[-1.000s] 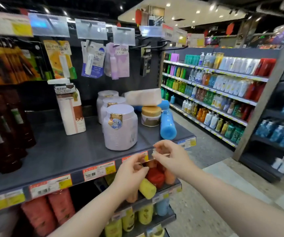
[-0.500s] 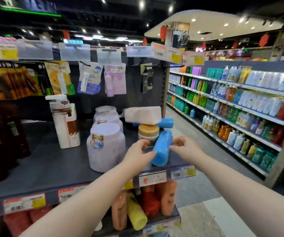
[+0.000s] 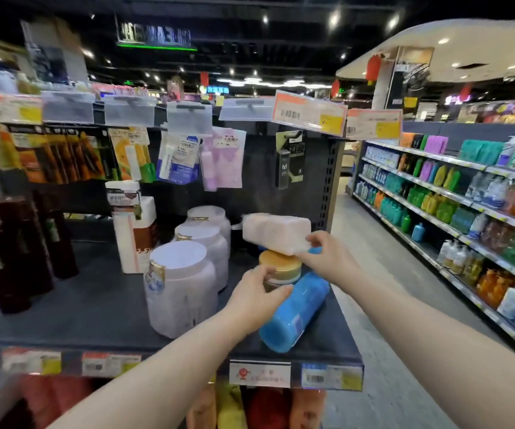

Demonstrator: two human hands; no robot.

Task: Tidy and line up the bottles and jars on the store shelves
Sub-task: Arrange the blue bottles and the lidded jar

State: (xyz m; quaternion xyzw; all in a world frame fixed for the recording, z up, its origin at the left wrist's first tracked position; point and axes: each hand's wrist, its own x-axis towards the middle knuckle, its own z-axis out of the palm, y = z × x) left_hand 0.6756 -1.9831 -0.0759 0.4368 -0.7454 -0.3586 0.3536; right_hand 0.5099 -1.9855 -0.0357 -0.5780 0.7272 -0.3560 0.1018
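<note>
Looks like a supermarket's toiletries aisle. Shows long shelving (image 3: 436, 156) packed with coloured bottles (image 3: 417, 196), barcoded price tags (image 3: 309, 114) clipped along shelf edges, and carded packets (image 3: 177, 159) hanging in a row.

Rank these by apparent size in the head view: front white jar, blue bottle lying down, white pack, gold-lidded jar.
1. front white jar, also near the camera
2. blue bottle
3. white pack
4. gold-lidded jar, partly covered by the left hand

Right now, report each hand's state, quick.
Left hand: grips the jar.
Right hand: pinches the end of the white pack that lies on the jar.
</note>
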